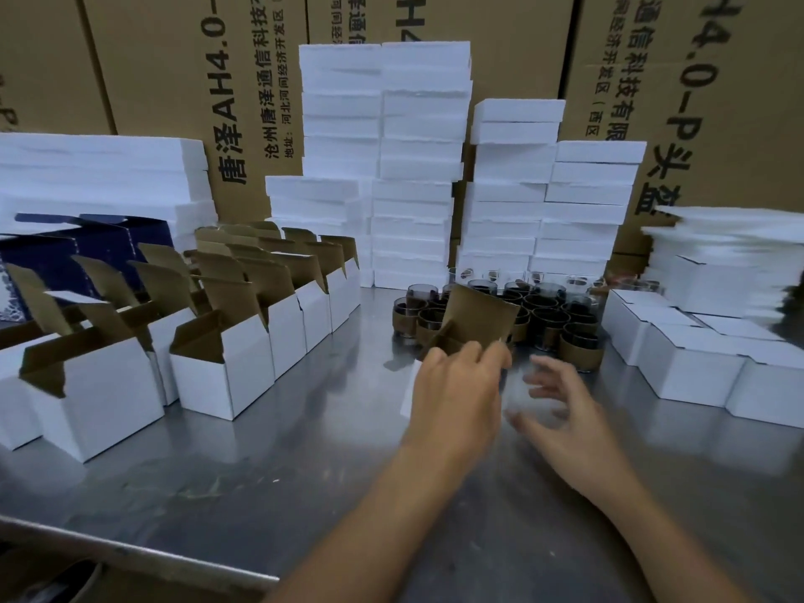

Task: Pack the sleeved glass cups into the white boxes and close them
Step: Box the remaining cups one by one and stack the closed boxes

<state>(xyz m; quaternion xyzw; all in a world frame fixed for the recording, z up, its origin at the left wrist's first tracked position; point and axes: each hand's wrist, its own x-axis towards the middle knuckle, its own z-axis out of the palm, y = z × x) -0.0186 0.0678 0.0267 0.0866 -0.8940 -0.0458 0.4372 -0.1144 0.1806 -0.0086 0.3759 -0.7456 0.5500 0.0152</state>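
packing step: gripping an open white box, lid up, with the left hand, fingers curled; hovering the right hand beside it, blurred, fingers spread, empty. sleeved cups just behind. next, probably: fetching a cup, lowering it in upright

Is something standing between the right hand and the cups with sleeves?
Nothing visible. The right hand has a free way to the nearest cups; the box, lid raised, hides only cups further left.

**Metal table with boxes and cups**

The grey metal table carries rows of open white cardboard boxes at the left, a group of glass cups in brown paper sleeves at the middle back, closed white boxes at the right, and tall piles of white boxes behind.
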